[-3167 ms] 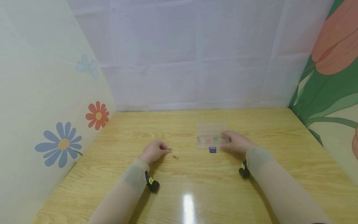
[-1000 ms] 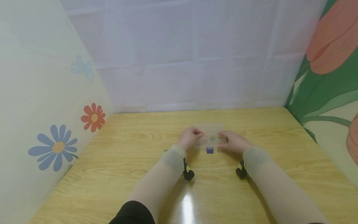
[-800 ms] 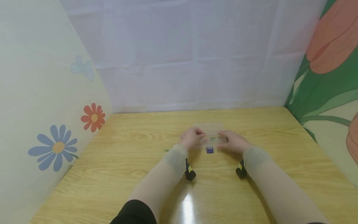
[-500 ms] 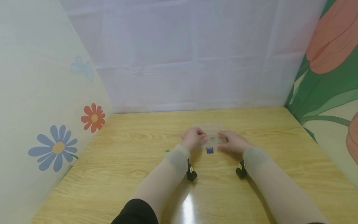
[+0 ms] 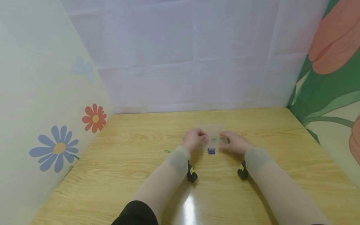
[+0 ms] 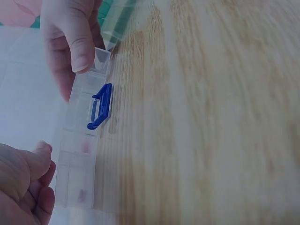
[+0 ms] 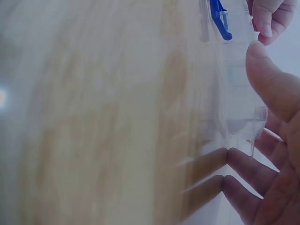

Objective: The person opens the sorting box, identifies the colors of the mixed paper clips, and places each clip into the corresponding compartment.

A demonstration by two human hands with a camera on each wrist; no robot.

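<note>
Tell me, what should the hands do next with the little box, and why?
Probably the left hand should go back for the green clip. It lies alone on the table, apart from the box, which stands open with its blue latch loose. The right hand steadies the box.

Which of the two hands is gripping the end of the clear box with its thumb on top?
The right hand: its thumb lies on the clear compartment box at one end, fingers underneath. The left hand sits at the other end with curled fingers.
</note>
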